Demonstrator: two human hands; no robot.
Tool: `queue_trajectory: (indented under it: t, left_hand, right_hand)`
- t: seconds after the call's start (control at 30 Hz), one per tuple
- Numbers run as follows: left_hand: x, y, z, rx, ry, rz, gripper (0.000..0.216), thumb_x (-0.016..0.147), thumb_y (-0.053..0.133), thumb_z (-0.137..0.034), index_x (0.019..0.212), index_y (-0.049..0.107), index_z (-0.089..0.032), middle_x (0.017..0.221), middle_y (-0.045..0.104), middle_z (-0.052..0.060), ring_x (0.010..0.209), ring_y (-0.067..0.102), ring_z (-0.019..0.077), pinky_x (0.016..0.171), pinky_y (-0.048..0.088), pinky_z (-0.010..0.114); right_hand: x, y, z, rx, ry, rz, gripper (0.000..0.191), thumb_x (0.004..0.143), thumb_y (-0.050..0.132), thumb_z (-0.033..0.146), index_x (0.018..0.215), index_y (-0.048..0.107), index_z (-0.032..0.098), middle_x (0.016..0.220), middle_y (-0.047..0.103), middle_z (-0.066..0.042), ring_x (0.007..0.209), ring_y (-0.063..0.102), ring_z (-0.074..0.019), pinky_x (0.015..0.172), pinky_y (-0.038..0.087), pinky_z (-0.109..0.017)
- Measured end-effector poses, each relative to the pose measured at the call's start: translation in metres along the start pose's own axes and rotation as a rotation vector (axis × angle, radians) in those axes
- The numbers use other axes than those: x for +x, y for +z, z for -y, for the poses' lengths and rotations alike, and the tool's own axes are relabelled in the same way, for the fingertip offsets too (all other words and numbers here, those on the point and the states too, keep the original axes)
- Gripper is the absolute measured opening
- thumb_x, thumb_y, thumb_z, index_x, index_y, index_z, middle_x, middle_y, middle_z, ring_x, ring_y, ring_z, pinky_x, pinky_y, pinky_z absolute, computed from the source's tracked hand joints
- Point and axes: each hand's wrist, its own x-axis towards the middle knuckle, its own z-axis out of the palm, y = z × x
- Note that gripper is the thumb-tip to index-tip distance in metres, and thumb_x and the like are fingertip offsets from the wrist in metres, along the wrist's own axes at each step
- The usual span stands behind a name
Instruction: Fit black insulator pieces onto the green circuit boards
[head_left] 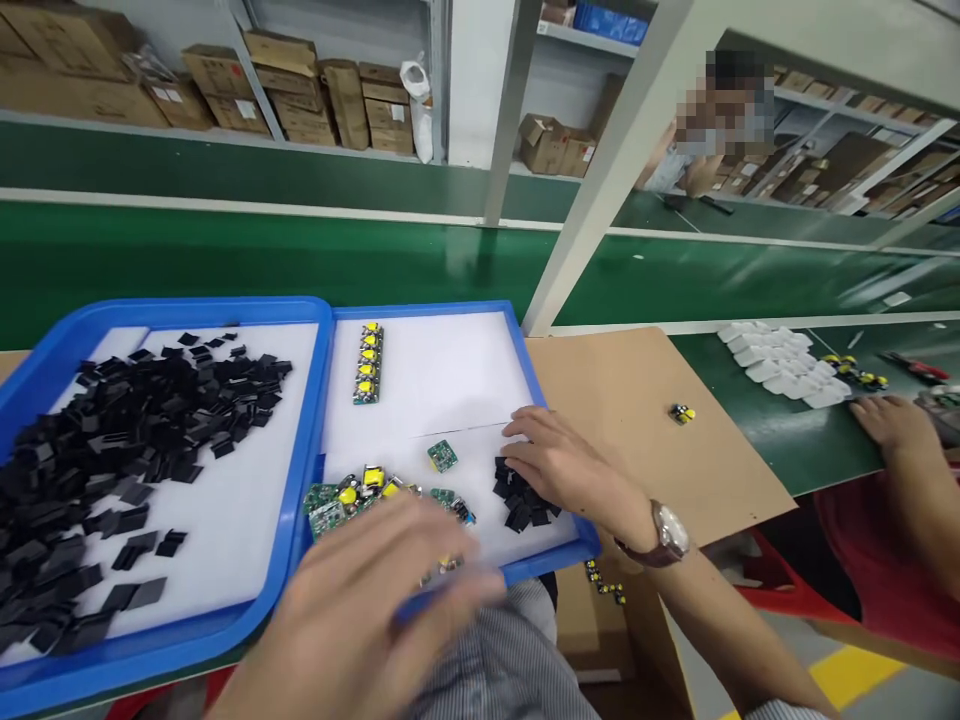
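- Right hand (559, 470) lies flat, palm down, in the near right corner of the smaller blue tray (525, 345), fingers spread and resting on a little pile of black parts (519, 498); nothing visibly pinched, so call that hand loose.
- Left hand (360, 620) is close to the lens and blurred, over the tray's near edge; something small with yellow on it (442, 568) shows at the fingertips, but I cannot tell whether it is gripped.
- Just ahead of that hand sits a cluster of green circuit boards (352, 495) with yellow components, jumbled, pointing every way.
- A single green board (442, 456) lies alone, slightly skewed.
- A row of boards (368, 362) runs lengthwise away from the camera, near the tray's far left.
- The larger blue tray (45, 350) beside it holds a heap of black pieces (112, 450).
- Brown board tabletop (645, 450), green conveyor belt (225, 250) behind, shelves of cartons (300, 90) beyond.
- Another person's hand (892, 425) rests at the right near white housings (780, 365).
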Motion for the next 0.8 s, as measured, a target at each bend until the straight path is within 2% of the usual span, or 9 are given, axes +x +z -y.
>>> queue_trajectory:
  t: [0.07,0.17,0.23,0.3,0.43,0.53,0.6,0.73,0.8]
  left_hand:
    - [0.023,0.002,0.021,0.174,0.039,0.137,0.016,0.101,0.063,-0.033,0.111,0.072,-0.025,0.105,0.076,0.006,0.1,0.072,0.0269,0.087,0.062,0.044]
    - [0.04,0.015,0.05,0.374,0.037,0.271,0.02,0.102,0.06,-0.029,0.113,0.071,-0.017,0.108,0.076,0.012,0.103,0.071,0.0316,0.087,0.06,0.047]
    - [0.044,0.025,0.062,0.44,0.005,0.366,0.019,0.099,0.064,-0.026,0.114,0.071,-0.016,0.109,0.075,0.014,0.104,0.071,0.0339,0.086,0.059,0.048]
    - [0.046,0.033,0.069,0.464,-0.012,0.397,0.017,0.096,0.066,-0.019,0.111,0.071,-0.015,0.107,0.075,0.015,0.101,0.071,0.0351,0.084,0.059,0.048]
    - [0.052,0.037,0.073,0.441,-0.015,0.366,0.017,0.094,0.061,-0.008,0.103,0.072,-0.018,0.099,0.073,0.011,0.094,0.071,0.0309,0.079,0.059,0.041]
    - [0.052,0.031,0.065,0.38,-0.025,0.325,0.021,0.098,0.055,-0.013,0.113,0.069,-0.02,0.106,0.071,0.01,0.096,0.072,0.0273,0.078,0.06,0.038]
    - [0.047,0.024,0.052,0.21,-0.073,0.28,0.024,0.102,0.053,-0.018,0.121,0.066,-0.023,0.114,0.069,0.008,0.099,0.072,0.0238,0.078,0.061,0.035]
    - [0.024,0.019,0.025,-0.152,-0.181,0.176,0.025,0.101,0.059,-0.023,0.125,0.064,-0.03,0.12,0.066,0.007,0.107,0.07,0.0213,0.084,0.063,0.03]
    - [0.01,0.023,0.017,-0.205,-0.197,0.141,0.03,0.1,0.06,-0.022,0.129,0.064,-0.031,0.123,0.063,0.008,0.111,0.069,0.0223,0.083,0.063,0.03]
  right_hand:
    - [0.009,0.004,0.001,-0.009,-0.032,0.049,0.023,0.095,0.064,0.005,0.085,0.078,0.02,0.11,0.074,-0.013,0.121,0.058,-0.0337,0.101,0.052,-0.053]
    - [0.016,0.009,0.0,0.025,-0.05,0.06,0.026,0.092,0.064,0.002,0.076,0.074,0.02,0.103,0.074,-0.012,0.112,0.062,-0.0311,0.098,0.052,-0.051]
    - [0.018,0.009,0.001,0.04,-0.049,0.044,0.027,0.094,0.062,0.003,0.078,0.073,0.02,0.101,0.074,-0.011,0.107,0.063,-0.0297,0.096,0.053,-0.049]
    - [0.016,0.006,0.004,0.125,-0.008,-0.003,0.023,0.098,0.059,0.006,0.088,0.074,0.021,0.099,0.074,-0.01,0.103,0.066,-0.0281,0.093,0.054,-0.048]
    - [0.001,0.0,0.016,0.486,0.117,-0.186,0.013,0.098,0.063,0.014,0.099,0.071,0.024,0.106,0.076,-0.008,0.102,0.071,-0.0248,0.089,0.059,-0.044]
    - [-0.013,0.001,0.027,0.61,0.164,-0.326,0.011,0.095,0.069,0.014,0.093,0.07,0.025,0.109,0.076,-0.008,0.104,0.071,-0.0248,0.089,0.059,-0.044]
    - [-0.02,0.004,0.035,0.679,0.224,-0.414,0.012,0.092,0.074,0.015,0.096,0.073,0.025,0.102,0.077,-0.006,0.095,0.072,-0.023,0.084,0.06,-0.041]
    - [-0.027,0.016,0.049,0.93,0.373,-0.561,0.035,0.086,0.084,0.019,0.119,0.077,0.029,0.095,0.076,-0.005,0.079,0.07,-0.0194,0.07,0.063,-0.034]
    - [-0.027,0.021,0.054,1.044,0.404,-0.594,0.029,0.085,0.086,0.023,0.112,0.081,0.029,0.095,0.074,-0.005,0.08,0.07,-0.0197,0.065,0.063,-0.032]
